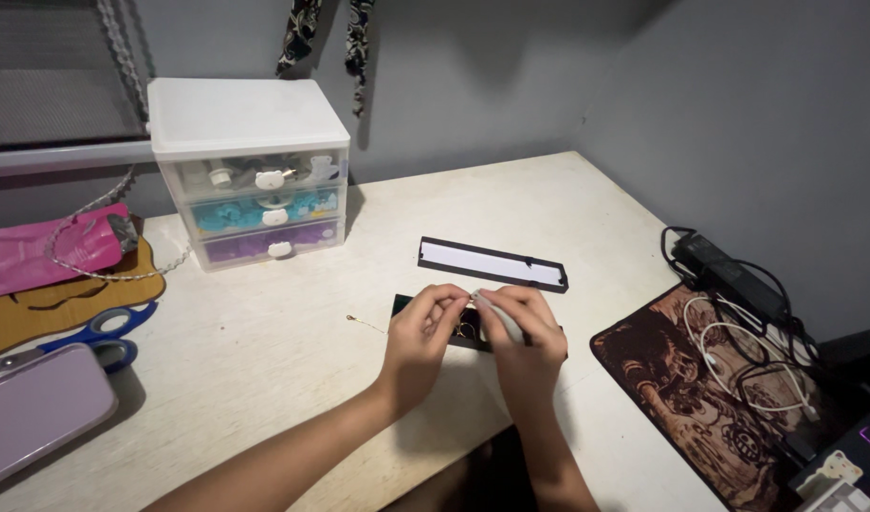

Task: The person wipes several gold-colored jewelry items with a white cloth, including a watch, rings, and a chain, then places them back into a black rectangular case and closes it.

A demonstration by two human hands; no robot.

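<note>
Hands: L (423,332) & R (522,334) pinched on thin chain (366,324) over black tray (433,315)

Dim indoor light falls from above and in front, brightest on the pale surface (293,332) and the white top of the drawer box (245,116). Soft shadows sit under both hands and behind the box. The walls stay grey and murky. Edges bend slightly, corners darken; fingers look faintly soft.

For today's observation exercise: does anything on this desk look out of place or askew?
Mildly. The black box lid lies apart from its box, slanted across the desk. A thin chain trails loose beside the left hand. Cables sit tangled at the right.
</note>
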